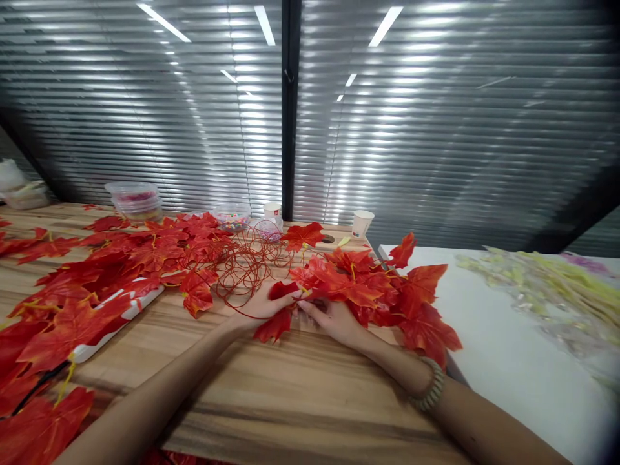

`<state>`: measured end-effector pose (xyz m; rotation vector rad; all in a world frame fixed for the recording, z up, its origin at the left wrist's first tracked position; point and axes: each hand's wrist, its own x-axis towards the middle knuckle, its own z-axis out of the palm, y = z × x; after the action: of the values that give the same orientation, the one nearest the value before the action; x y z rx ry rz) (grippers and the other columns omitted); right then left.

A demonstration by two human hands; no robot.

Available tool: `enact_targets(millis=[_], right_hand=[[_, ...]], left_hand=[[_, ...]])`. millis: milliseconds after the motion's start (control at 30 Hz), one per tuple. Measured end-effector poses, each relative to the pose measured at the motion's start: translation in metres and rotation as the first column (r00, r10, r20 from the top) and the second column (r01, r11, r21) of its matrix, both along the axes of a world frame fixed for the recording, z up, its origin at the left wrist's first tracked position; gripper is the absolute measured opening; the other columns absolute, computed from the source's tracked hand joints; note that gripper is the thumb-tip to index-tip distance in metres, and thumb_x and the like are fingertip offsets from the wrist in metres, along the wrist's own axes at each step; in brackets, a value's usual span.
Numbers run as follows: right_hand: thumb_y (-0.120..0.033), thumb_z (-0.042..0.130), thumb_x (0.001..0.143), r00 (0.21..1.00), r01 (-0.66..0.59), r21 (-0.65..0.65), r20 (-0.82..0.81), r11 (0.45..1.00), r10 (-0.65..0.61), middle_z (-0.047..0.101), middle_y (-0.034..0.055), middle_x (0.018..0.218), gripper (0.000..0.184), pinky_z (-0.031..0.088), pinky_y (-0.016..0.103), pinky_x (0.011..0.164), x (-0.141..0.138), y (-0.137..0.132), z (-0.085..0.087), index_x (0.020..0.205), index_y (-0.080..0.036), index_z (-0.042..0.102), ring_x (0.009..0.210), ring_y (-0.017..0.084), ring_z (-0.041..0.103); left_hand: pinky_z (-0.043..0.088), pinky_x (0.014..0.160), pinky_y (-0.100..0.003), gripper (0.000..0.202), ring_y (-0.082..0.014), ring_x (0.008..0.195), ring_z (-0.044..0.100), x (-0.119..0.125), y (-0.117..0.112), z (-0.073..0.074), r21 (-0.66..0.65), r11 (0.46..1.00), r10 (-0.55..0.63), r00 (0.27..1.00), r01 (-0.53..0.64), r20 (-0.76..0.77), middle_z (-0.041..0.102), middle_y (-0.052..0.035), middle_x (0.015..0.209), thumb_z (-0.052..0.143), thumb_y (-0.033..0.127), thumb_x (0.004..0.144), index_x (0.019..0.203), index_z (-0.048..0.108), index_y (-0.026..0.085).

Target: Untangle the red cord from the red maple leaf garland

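Both hands are meeting in the middle of the frame, over the wooden desk (300,400). The left hand (264,307) is closing its fingers on a red leaf (276,326), which is hanging from the fingertips toward the lower left. The right hand (334,320) is lying palm down just to the right, with its fingertips touching the same leaf; I cannot tell if they are gripping it. The leaf's long axis is running from upper right to lower left, and the left hand is nearer to it. A pile of red leaves (387,290) is lying just above the right hand, and a tangle of red wire (247,265) just above the left one.
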<state>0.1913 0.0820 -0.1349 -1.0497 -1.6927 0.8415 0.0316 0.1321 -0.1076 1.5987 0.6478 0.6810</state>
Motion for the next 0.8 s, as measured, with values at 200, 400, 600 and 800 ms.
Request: enact_targets(millis=[200,400,600,800], right_hand=[[-0.04,0.045,0.084,1.0,-0.001,-0.003,0.011,1.0,0.001,0.065,0.0065,0.081,0.027,0.047,0.035,0.077,0.0002,-0.0013,0.0019,0.078,-0.017,0.058,0.08,0.02,0.06],[-0.04,0.047,0.083,1.0,0.007,0.003,-0.008,1.0,-0.007,0.066,0.006,0.082,0.026,0.048,0.033,0.075,0.0004,-0.0003,-0.001,0.081,-0.017,0.058,0.079,0.019,0.061],[-0.038,0.046,0.083,1.0,0.002,-0.007,0.006,1.0,-0.002,0.065,0.0061,0.079,0.025,0.048,0.032,0.07,0.0005,0.0003,-0.0016,0.08,-0.017,0.058,0.074,0.019,0.06],[-0.034,0.046,0.084,1.0,-0.007,0.001,-0.008,1.0,0.007,0.065,0.0055,0.079,0.021,0.048,0.032,0.073,0.0,0.0006,-0.0014,0.081,-0.017,0.057,0.077,0.018,0.06]], left_hand=[[0.042,0.053,-0.022,0.025,-0.0119,0.054,0.055,-0.0001,-0.0018,0.0014,0.001,1.0,0.009,1.0,-0.009,-0.027,0.062,-0.0037,0.06,0.061,0.035,0.073,0.07,0.061,0.01],[0.042,0.056,-0.022,0.027,-0.0121,0.057,0.055,-0.0005,0.0004,-0.0022,0.026,1.0,-0.004,1.0,0.005,-0.018,0.062,-0.0032,0.061,0.059,0.034,0.076,0.084,0.062,0.009],[0.042,0.056,-0.023,0.033,-0.0124,0.059,0.054,-0.0004,0.0016,-0.0045,0.018,1.0,-0.019,1.0,0.019,-0.001,0.062,-0.0049,0.066,0.058,0.036,0.076,0.093,0.061,0.008],[0.042,0.056,-0.021,0.03,-0.011,0.059,0.054,0.0,0.0001,-0.0031,-0.015,1.0,-0.019,1.0,0.019,0.021,0.064,-0.0071,0.078,0.062,0.034,0.073,0.088,0.062,0.009]])
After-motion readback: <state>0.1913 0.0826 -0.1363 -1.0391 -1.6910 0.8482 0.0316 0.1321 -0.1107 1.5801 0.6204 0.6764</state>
